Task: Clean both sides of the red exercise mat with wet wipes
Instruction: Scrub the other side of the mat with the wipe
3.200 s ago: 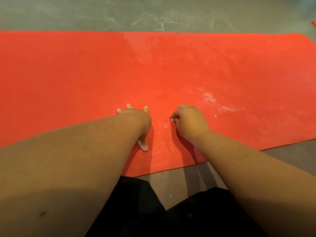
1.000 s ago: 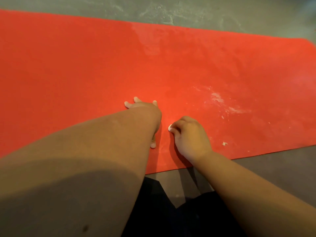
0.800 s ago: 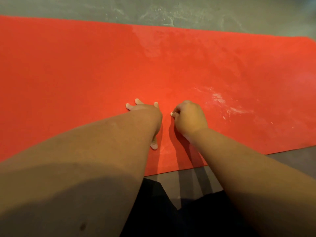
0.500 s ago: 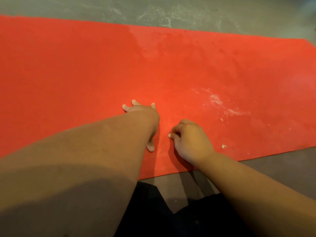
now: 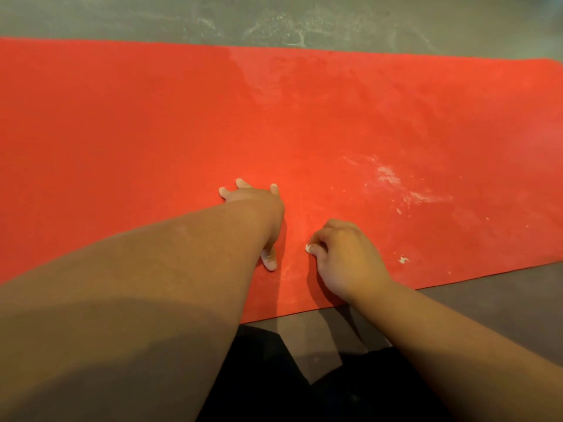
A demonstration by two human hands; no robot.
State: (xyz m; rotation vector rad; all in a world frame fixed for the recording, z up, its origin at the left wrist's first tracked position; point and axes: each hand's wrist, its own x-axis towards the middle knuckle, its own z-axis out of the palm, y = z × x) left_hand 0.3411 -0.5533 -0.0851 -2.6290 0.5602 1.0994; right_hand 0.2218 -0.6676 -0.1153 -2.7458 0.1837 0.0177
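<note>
The red exercise mat lies flat on the floor and fills most of the view. My left hand presses flat on it with fingers spread, thumb pointing back toward me. My right hand sits just to its right, near the mat's front edge, with fingers curled round a small white wad of wet wipe that only peeks out at the fingertips. White smears mark the mat to the right of my hands.
Grey concrete floor with pale scuffs runs beyond the mat's far edge, and darker floor lies in front of its near edge. A tiny white scrap rests on the mat at the right. My dark-clothed legs are at the bottom.
My right hand rubbed away from me and then back toward the mat's front edge, still holding the wipe. My left hand stayed planted on the mat.
</note>
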